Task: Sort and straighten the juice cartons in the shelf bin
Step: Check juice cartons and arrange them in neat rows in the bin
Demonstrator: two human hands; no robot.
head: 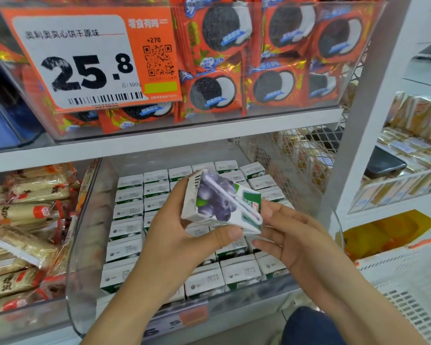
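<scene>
A small juice carton (217,200) with a blueberry picture and a straw on its face is held tilted above the clear shelf bin (85,245). My left hand (182,242) grips its lower left end, thumb along the bottom edge. My right hand (291,235) touches the carton's right end with loosely spread fingers. Below, several white and green cartons (127,230) stand upright in neat rows filling the bin, tops facing up.
Packets of wrapped wafers (25,220) fill the bin to the left. An upper bin of orange cookie packs (234,58) with a large price card (85,61) overhangs. A white wire mesh divider (304,155) and a grey shelf post (358,120) stand on the right.
</scene>
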